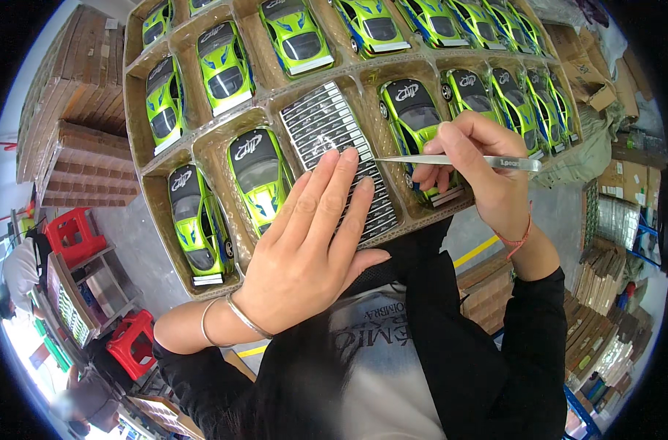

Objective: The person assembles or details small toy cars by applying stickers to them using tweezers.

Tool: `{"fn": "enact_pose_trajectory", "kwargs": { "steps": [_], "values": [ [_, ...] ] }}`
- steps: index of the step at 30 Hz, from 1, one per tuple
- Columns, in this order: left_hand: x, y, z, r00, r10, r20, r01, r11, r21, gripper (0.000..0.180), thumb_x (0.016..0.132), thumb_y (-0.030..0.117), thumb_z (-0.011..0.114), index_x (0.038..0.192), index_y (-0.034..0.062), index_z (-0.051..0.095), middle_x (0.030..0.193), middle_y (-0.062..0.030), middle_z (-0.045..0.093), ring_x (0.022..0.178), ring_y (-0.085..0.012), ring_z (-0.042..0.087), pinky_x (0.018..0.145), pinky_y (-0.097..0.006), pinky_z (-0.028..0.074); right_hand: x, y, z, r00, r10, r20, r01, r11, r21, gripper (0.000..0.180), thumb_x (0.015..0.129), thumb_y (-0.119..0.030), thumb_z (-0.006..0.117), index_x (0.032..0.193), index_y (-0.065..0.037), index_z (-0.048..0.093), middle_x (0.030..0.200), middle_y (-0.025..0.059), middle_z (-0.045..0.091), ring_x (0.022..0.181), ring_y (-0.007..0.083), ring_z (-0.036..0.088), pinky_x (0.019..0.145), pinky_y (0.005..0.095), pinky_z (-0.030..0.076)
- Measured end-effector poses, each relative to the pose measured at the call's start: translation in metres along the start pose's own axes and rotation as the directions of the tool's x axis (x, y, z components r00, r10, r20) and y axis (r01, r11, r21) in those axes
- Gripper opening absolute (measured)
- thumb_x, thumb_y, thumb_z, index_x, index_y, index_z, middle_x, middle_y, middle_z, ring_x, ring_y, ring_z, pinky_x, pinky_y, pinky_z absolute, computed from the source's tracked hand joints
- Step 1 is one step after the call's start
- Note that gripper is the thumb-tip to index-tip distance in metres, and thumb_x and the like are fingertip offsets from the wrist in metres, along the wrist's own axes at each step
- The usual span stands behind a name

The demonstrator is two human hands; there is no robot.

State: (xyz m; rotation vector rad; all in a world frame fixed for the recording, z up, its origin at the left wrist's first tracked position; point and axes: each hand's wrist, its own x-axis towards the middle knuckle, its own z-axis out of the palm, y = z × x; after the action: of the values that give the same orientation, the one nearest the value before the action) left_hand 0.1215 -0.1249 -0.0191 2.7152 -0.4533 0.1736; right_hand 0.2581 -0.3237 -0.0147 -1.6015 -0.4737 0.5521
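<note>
My left hand (312,220) lies flat with fingers outstretched on a sheet of small black-and-white stickers (320,117). The sheet rests across a compartment of the divided cardboard tray (150,165). Pinched in my right hand (477,165) is a pair of metal tweezers (451,159), its thin tip pointing left at the sheet's right edge. Below my right fingers sits a green toy car (414,110) with a black hood, partly covered by the hand. Left of the sheet stands another green toy car (257,172) in its own compartment.
More green toy cars fill the tray's other compartments. Stacked cardboard trays (88,165) stand at the left, near red stools (75,233). Two other people (92,403) are at the lower left. Flattened cardboard (601,323) is piled at the right.
</note>
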Motion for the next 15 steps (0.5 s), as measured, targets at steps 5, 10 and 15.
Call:
{"fn": "enact_pose_trajectory", "kwargs": {
  "steps": [5,10,15],
  "values": [
    [0.0022,-0.0007,-0.0021,1.0,0.009,0.013,-0.009,1.0,0.005,0.07,0.08,0.038,0.072,0.132,-0.0039,0.054,0.144,-0.0273,0.044,0.132,-0.0419,0.046,0.106,-0.045,0.042,-0.0017,0.0029,-0.0001,0.999,-0.042,-0.027,0.043,0.998,0.041,0.026,0.1,-0.02,0.057,0.087,0.001,0.064,0.075,0.0094,0.07,0.062,0.0086,0.064,0.053,0.0204,0.048],
    [0.0008,0.0003,-0.003,1.0,0.0,0.012,0.0,1.0,0.031,0.07,0.079,0.04,0.071,0.132,-0.0029,0.055,0.143,-0.0264,0.045,0.131,-0.0414,0.047,0.106,-0.045,0.042,-0.0009,0.0009,0.0022,1.0,-0.007,-0.006,0.007,1.0,-0.013,0.026,0.1,-0.021,0.057,0.087,0.001,0.064,0.075,0.0097,0.07,0.061,0.0091,0.064,0.053,0.0206,0.048],
    [0.0026,-0.0003,0.0004,1.0,0.006,0.0,-0.006,1.0,0.022,0.07,0.078,0.04,0.071,0.131,-0.0032,0.055,0.143,-0.0264,0.045,0.131,-0.0414,0.047,0.106,-0.045,0.042,-0.0002,0.0026,-0.0004,1.0,-0.016,0.005,0.016,1.0,-0.019,0.027,0.1,-0.022,0.057,0.087,0.001,0.064,0.075,0.0096,0.07,0.061,0.0088,0.063,0.053,0.0208,0.047]
  ]
}}
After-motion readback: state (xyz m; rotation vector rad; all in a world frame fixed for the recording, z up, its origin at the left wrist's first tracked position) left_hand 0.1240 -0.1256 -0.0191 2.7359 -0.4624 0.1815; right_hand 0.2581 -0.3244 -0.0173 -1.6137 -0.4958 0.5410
